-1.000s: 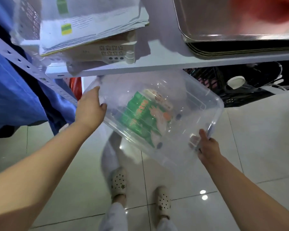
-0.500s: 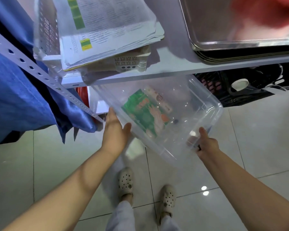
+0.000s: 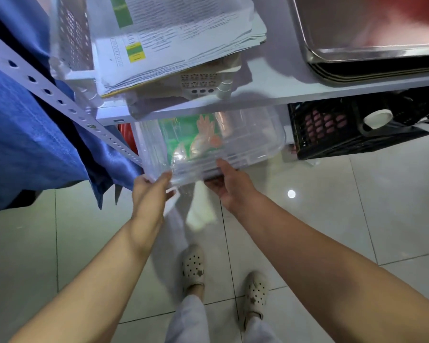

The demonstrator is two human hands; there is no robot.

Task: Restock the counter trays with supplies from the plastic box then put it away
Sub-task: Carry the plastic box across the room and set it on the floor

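Tucking the plastic box (image 3: 245, 139) under the shelf (image 3: 307, 97).
My left hand (image 3: 150, 191) pinches its 7 o'clock corner. My right hand (image 3: 230, 184) grips the near rim, fingers curled. I'd push level, clear of the black crate (image 3: 332, 134) at 3 o'clock.

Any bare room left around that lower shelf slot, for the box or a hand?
Bare: the upper shelf strip between paper stack and steel trays; the floor tiles in front of the black crate. Crowded: below, the plastic box spans from the perforated upright almost to the crate, leaving only a thin gap.
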